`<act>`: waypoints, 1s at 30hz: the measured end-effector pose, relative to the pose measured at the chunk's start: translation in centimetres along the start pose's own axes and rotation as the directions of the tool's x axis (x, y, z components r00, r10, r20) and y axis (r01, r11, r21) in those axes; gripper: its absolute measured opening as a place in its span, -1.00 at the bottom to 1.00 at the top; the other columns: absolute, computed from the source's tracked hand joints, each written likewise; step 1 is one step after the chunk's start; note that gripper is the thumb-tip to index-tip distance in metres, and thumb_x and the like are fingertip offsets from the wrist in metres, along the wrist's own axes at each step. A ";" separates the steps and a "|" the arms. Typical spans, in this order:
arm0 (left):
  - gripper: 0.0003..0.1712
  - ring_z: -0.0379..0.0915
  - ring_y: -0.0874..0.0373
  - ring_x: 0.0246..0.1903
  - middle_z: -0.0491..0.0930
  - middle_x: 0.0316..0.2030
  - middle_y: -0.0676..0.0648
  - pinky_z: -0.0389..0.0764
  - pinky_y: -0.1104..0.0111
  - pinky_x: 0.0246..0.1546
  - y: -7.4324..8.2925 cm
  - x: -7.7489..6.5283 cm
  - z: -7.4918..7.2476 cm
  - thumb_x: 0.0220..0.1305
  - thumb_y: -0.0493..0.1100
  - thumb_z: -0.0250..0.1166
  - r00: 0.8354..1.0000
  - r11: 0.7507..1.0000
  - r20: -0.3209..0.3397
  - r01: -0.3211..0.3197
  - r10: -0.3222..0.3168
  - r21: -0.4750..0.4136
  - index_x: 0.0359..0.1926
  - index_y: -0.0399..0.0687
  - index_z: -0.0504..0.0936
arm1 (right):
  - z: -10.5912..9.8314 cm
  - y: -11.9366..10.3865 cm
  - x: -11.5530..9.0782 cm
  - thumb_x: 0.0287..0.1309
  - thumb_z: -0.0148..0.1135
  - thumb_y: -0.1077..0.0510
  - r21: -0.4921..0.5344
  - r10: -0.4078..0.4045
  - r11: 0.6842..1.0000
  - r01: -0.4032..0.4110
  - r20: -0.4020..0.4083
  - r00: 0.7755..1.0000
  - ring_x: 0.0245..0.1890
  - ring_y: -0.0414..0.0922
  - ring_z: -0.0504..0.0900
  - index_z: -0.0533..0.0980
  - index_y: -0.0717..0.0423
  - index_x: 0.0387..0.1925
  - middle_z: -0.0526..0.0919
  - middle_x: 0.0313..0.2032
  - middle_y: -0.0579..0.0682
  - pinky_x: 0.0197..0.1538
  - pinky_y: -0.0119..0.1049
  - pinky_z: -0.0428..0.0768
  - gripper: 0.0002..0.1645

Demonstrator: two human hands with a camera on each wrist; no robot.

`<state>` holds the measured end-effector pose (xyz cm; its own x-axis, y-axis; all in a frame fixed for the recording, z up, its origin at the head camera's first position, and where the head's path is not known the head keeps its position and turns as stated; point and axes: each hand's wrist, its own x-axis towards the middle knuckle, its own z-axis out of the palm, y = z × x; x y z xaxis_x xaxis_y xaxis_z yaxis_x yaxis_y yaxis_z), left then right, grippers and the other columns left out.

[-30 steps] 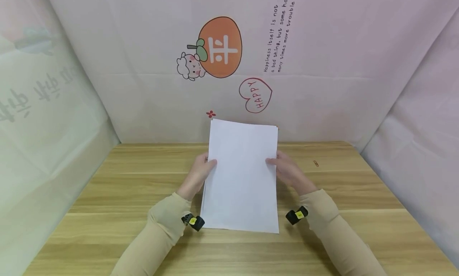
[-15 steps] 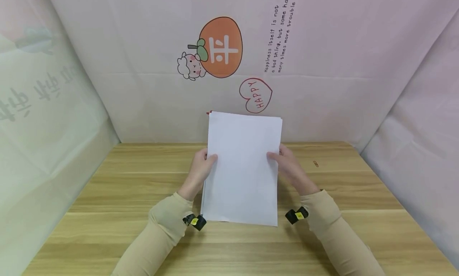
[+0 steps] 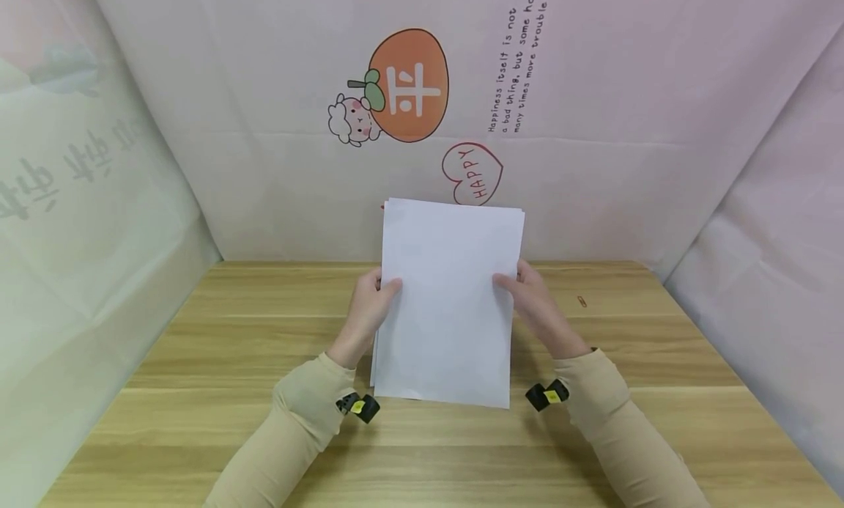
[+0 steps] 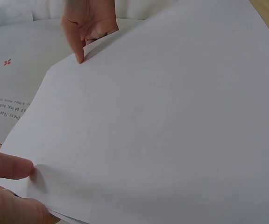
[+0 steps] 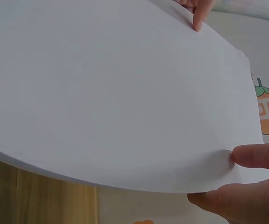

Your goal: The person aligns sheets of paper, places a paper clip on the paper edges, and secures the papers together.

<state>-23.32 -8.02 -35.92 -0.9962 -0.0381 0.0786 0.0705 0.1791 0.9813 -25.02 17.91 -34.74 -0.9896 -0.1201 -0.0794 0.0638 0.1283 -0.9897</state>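
Note:
Several sheets of blank white paper [image 3: 448,310] are held up in front of me in a loose stack, with edges slightly offset at the left side and top corners. My left hand [image 3: 371,306] pinches the stack's left edge, thumb on the front face and fingers behind. On the opposite edge my right hand [image 3: 537,303] grips it the same way, at about the same height. In the left wrist view the paper [image 4: 148,116] fills most of the picture and bows gently. The right wrist view shows the thumb pressing a small dent into the paper [image 5: 125,93].
A small orange-brown paper clip [image 3: 582,301] lies on the wooden table [image 3: 626,435], to the right of my right hand. White printed cloth [image 3: 297,200] stands behind the table and along both sides.
Both hands have raised the paper slightly, so its top edge now overlaps the bottom of the printed heart. The grip on both sides stays the same, and the paper clip has not moved.

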 end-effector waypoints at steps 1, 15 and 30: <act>-0.64 0.46 0.00 -0.01 0.56 0.03 -0.22 0.47 0.15 0.01 0.1 0.0 0.0 0.33 -0.18 0.10 1.000 1.000 0.000 -0.001 0.001 -0.003 0.07 -0.28 0.52 | 0.0 -0.1 0.0 0.39 -0.09 0.19 0.002 -0.002 1.000 0.002 -0.001 1.000 0.29 0.16 0.27 -0.04 0.26 0.42 0.20 0.33 0.28 0.30 0.03 0.28 -0.33; -0.68 0.52 0.01 -0.13 0.60 -0.09 -0.24 0.53 0.22 -0.14 0.3 -0.2 0.1 0.31 -0.20 0.11 0.999 0.999 -0.029 -0.026 0.025 -0.027 0.01 -0.29 0.54 | 0.0 -0.7 -0.3 0.39 -0.06 0.18 -0.028 -0.039 0.999 0.039 0.000 0.999 0.32 0.12 0.22 -0.03 0.27 0.41 0.18 0.35 0.26 0.35 0.05 0.20 -0.33; -0.65 0.49 0.00 -0.04 0.57 0.01 -0.25 0.50 0.12 -0.01 0.5 -0.3 0.2 0.32 -0.21 0.13 0.999 0.998 -0.034 -0.036 0.035 -0.052 0.06 -0.29 0.51 | 0.3 -0.8 -0.4 0.38 -0.03 0.16 -0.070 -0.074 0.995 0.071 -0.037 0.997 0.28 0.11 0.30 0.02 0.24 0.40 0.25 0.32 0.23 0.30 0.03 0.28 -0.34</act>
<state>-22.98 -7.72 -35.49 -0.9908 -0.0655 0.1184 0.1093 0.1289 0.9856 -24.59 17.61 -33.98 -0.9957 -0.0929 -0.0013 -0.0162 0.1875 -0.9821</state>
